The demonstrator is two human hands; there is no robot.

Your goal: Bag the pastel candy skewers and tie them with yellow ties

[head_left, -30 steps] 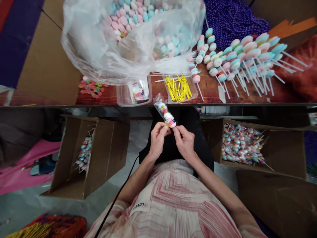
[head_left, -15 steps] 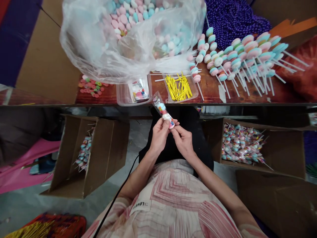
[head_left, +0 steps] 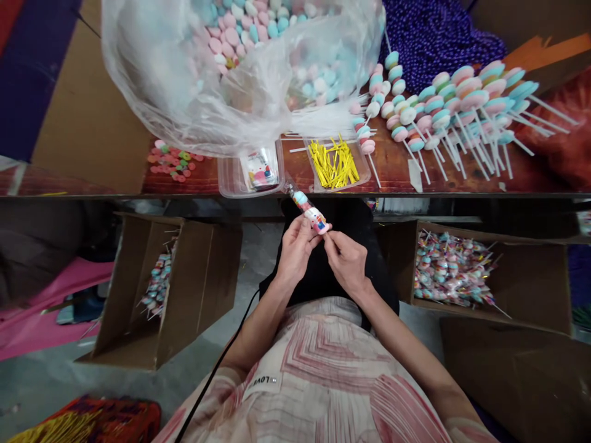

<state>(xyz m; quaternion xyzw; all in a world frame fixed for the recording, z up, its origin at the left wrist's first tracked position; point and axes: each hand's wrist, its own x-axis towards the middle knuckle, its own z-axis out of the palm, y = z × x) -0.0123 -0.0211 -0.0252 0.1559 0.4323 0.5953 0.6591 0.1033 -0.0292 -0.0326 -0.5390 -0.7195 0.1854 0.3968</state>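
Observation:
A candy skewer with stacked pastel pieces sits inside a clear printed wrapper, slanting up and left over my lap. My left hand is closed around its lower part, thumb on the near side. At the bottom end, my right hand is pinched, apparently on the stick, which the fingers mostly hide. The wrapper's top end comes close to the table edge, below a plastic tray of printed wrappers and a tray of gold twist ties.
A big clear bag of loose candies lies on the table, with unwrapped candy skewers to its right. Candy rings lie at the left. Cardboard boxes holding wrapped skewers stand on both sides.
My right hand has shifted slightly right and down, away from my left hand. The skewer has turned a little, its printed side showing more, and its wrapper looks drawn down further.

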